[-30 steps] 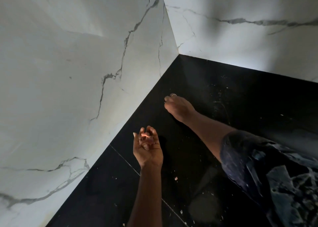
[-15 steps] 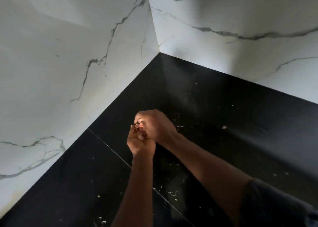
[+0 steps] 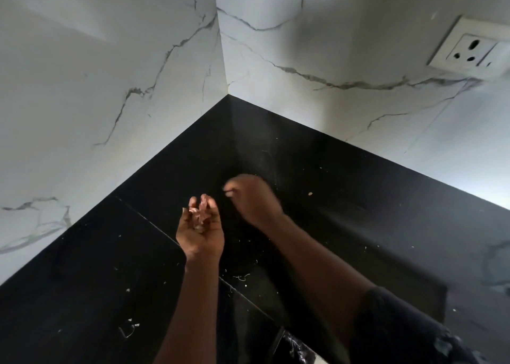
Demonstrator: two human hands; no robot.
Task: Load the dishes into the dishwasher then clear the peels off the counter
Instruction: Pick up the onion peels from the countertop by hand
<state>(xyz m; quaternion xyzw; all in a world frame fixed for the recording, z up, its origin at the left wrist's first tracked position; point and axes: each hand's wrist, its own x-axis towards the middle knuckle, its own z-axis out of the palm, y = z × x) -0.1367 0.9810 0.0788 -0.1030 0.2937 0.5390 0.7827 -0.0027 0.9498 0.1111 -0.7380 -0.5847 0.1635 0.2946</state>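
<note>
Left grip (image 3: 200, 227) cupped peels (image 3: 199, 212), palm up; right grip (image 3: 254, 198) hung blurred over black bench (image 3: 364, 203), openness impossible to tell

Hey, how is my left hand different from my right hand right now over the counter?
The left hand is turned palm up; the right hand shows its back. The left hand cups pinkish peels in its curled fingers; whether the right hand holds anything is lost in blur. The left hand looks sharp, the right hand smeared. Both are over the black counter.
</note>
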